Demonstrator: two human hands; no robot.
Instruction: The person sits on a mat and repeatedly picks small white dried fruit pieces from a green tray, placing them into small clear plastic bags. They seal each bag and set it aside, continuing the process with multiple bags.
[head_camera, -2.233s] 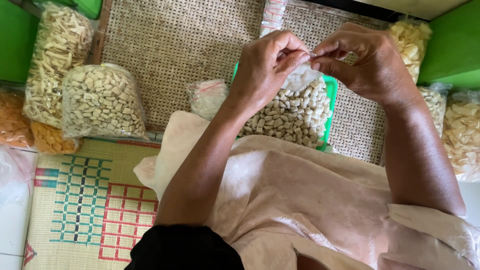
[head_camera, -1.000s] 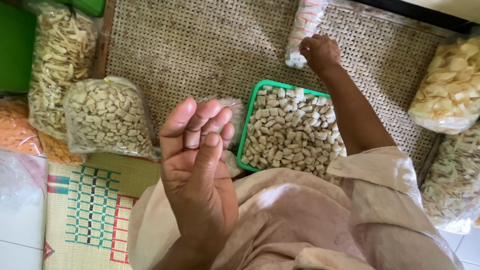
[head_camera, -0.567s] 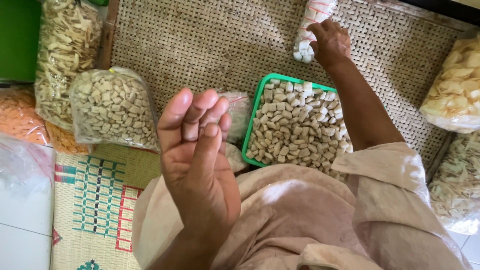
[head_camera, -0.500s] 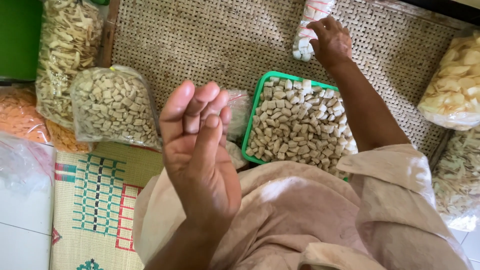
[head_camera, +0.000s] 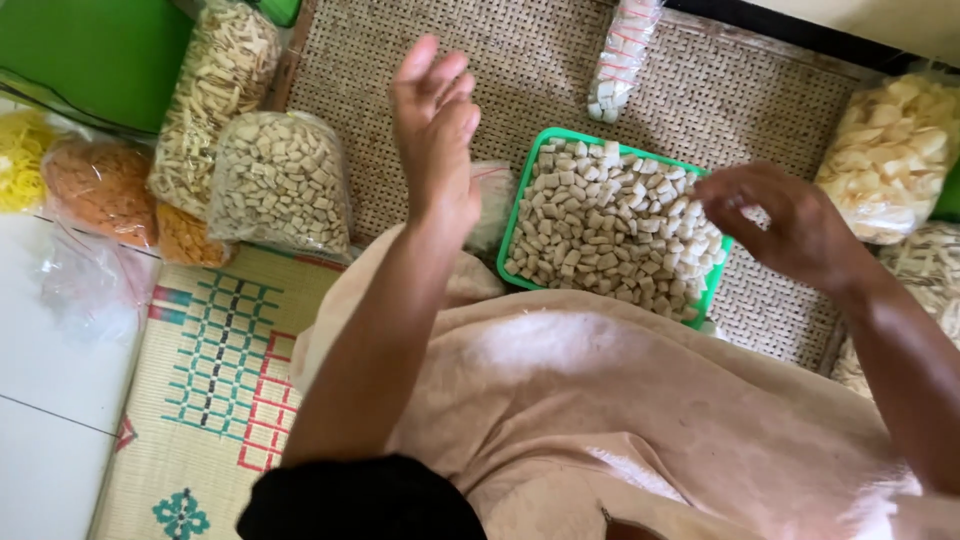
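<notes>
A green tray (head_camera: 519, 205) sits flat on the woven mat – heaped with small pale square crackers (head_camera: 610, 235). Beyond it lies a narrow clear bag (head_camera: 620, 55) – partly filled with the same pieces.

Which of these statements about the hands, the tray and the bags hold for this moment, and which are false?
1. The green plastic tray is filled with pale square crackers. True.
2. The left hand grips a clear bag. False: it is raised, fingers open, holding nothing visible.
3. The right hand hovers over the tray's right edge. True.
4. The narrow clear bag of white pieces lies inside the tray. False: it lies on the woven mat beyond the tray.
</notes>
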